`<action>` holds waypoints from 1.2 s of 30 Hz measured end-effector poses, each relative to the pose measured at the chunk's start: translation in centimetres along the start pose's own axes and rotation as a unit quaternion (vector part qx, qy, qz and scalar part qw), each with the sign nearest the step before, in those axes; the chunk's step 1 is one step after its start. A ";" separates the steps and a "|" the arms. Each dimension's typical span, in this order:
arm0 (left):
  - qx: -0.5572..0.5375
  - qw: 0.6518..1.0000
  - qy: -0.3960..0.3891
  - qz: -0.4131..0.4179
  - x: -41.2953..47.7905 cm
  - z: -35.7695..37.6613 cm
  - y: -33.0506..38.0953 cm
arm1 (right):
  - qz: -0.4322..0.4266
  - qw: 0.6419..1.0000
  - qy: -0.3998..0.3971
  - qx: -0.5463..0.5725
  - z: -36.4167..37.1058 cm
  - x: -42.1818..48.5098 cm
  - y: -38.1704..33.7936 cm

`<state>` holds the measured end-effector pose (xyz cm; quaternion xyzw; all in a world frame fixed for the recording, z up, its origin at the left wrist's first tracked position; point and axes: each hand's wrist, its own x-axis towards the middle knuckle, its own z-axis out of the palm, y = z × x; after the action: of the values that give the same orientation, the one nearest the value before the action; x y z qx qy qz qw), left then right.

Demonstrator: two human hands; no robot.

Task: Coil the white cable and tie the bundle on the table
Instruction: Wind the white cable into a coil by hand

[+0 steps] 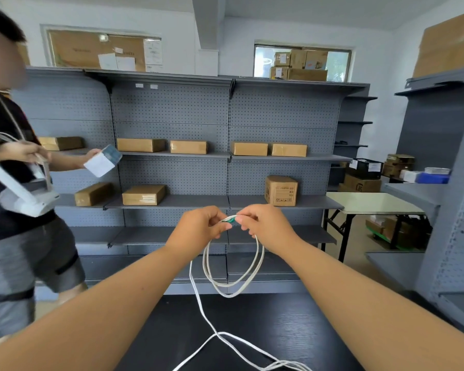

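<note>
I hold a white cable (pixel 232 286) up in front of me, above the black table (pixel 279 330). Two loops of it hang down between my hands. My left hand (pixel 198 227) pinches the cable at the top of the loops. My right hand (pixel 265 226) grips the same spot from the right, where a small green piece (pixel 229 221) shows between my fingertips. A loose strand drops from the loops to the table and runs in tangled lines toward the near edge.
Grey pegboard shelving (pixel 225 156) with several cardboard boxes stands behind the table. A person (pixel 16 183) at the left holds a white box and a white device. A white folding table (pixel 370 203) and stacked boxes are at the right.
</note>
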<state>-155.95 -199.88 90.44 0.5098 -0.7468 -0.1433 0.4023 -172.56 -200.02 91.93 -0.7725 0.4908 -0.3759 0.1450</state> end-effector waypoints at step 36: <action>0.029 0.999 0.018 -0.002 -0.3 0.4 -0.1 | 0.040 0.982 0.178 0.058 0.1 -1.2 2.8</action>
<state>-156.11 -199.77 89.96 0.5252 -0.7423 -0.1136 0.4003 -174.56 -200.30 89.65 -0.6633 0.5165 -0.5291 0.1154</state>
